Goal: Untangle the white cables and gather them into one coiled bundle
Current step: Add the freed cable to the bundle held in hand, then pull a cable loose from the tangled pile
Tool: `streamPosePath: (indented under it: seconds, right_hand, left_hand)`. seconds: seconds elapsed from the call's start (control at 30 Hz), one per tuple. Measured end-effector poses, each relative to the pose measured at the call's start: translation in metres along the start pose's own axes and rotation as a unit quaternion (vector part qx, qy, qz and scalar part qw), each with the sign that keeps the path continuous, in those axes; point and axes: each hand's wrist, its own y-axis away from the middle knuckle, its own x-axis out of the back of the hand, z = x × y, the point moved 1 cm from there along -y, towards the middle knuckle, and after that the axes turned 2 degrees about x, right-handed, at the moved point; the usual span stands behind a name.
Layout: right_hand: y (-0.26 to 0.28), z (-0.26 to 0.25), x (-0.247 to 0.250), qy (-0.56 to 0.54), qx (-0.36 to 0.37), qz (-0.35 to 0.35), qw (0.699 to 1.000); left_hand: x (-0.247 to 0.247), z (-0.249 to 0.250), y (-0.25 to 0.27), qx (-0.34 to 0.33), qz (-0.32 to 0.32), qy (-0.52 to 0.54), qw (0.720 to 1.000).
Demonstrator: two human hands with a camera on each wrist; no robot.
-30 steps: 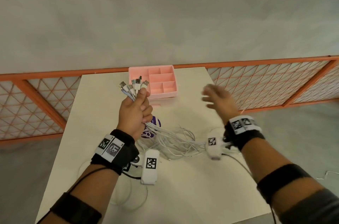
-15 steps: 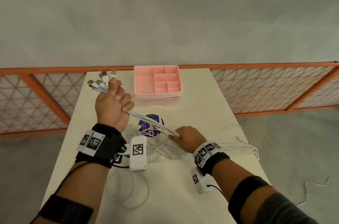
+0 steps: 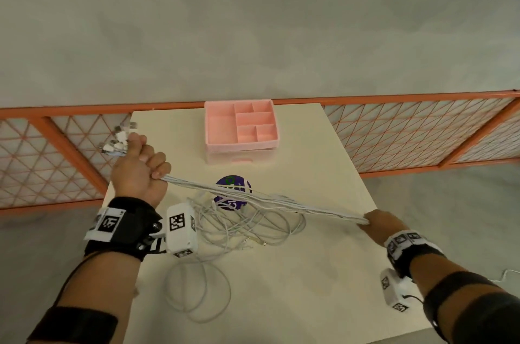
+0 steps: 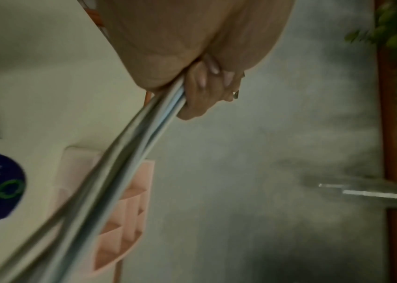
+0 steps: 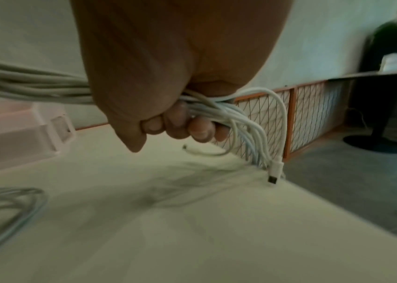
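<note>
white cables (image 3: 261,198), light and limp, run taut between left hand (image 3: 138,172) and right hand (image 3: 378,224); both fists grip them, best held near the plugs (image 3: 118,141).

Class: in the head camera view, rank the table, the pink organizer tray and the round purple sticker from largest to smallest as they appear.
1. Table
2. Pink organizer tray
3. Purple sticker, partly crossed by the white cables

The tray lies farther from the camera, so its lead is understated.

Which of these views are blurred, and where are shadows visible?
Head view: mostly sharp, straight railing bowed by the wide lens. Left wrist view: motion-blurred thin white cables, dark lower corner. Right wrist view: soft focus, cable shadow on the cream rectangular table.
</note>
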Motion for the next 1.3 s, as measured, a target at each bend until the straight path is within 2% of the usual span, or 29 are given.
streamPosePath:
  seconds: [0.07,0.17,0.23,0.33,0.43,0.53,0.63,0.7,0.77,0.83,0.9,0.97,1.03,1.1,1.23,1.3]
  right_hand:
    - [-0.005,0.018,0.013,-0.01,-0.045,0.053,0.998]
    - [-0.006,0.039,0.042,-0.037,-0.105,0.186,0.976]
    - [-0.004,0.044,0.059,-0.068,-0.098,0.261,0.958]
    - [-0.002,0.041,0.058,-0.088,-0.084,0.292,0.949]
    - [-0.004,0.031,0.03,-0.062,-0.072,0.254,0.963]
    - [-0.003,0.013,-0.003,0.014,-0.053,0.116,0.992]
    - [0.0,-0.015,-0.025,0.072,-0.038,-0.037,0.996]
    - [-0.002,-0.039,-0.026,0.075,-0.02,-0.102,0.992]
    - [-0.002,-0.07,-0.017,0.041,0.035,-0.138,0.989]
    - [0.004,-0.111,0.0,-0.023,0.107,-0.147,0.983]
    - [0.013,-0.156,0.014,-0.133,0.188,-0.109,0.967]
    - [0.032,-0.2,0.025,-0.257,0.254,-0.049,0.931]
    - [0.052,-0.239,0.029,-0.335,0.302,-0.041,0.892]
    - [0.066,-0.269,0.026,-0.349,0.337,-0.055,0.873]
    - [0.07,-0.295,0.011,-0.286,0.366,-0.019,0.885]
    - [0.072,-0.299,0.004,-0.294,0.359,-0.02,0.885]
  left_hand:
    - [0.001,-0.02,0.003,0.036,-0.001,-0.039,0.999]
    - [0.001,-0.052,0.016,0.123,-0.027,-0.106,0.986]
    - [0.004,-0.072,0.028,0.177,-0.064,-0.173,0.967]
    - [0.013,-0.097,0.045,0.225,-0.099,-0.259,0.934]
    - [0.025,-0.11,0.054,0.238,-0.082,-0.286,0.924]
    - [0.038,-0.113,0.055,0.244,-0.074,-0.301,0.919]
    - [0.046,-0.109,0.054,0.243,-0.065,-0.311,0.917]
    - [0.047,-0.106,0.055,0.237,-0.065,-0.318,0.916]
    - [0.045,-0.105,0.055,0.231,-0.067,-0.324,0.915]
    - [0.044,-0.106,0.056,0.224,-0.071,-0.332,0.913]
    - [0.043,-0.107,0.058,0.225,-0.077,-0.343,0.909]
    - [0.044,-0.11,0.065,0.235,-0.082,-0.351,0.903]
    - [0.046,-0.115,0.073,0.245,-0.092,-0.358,0.896]
    - [0.05,-0.119,0.08,0.256,-0.109,-0.372,0.885]
    - [0.066,-0.115,0.087,0.271,-0.132,-0.401,0.865]
    - [0.073,-0.11,0.09,0.278,-0.143,-0.407,0.858]
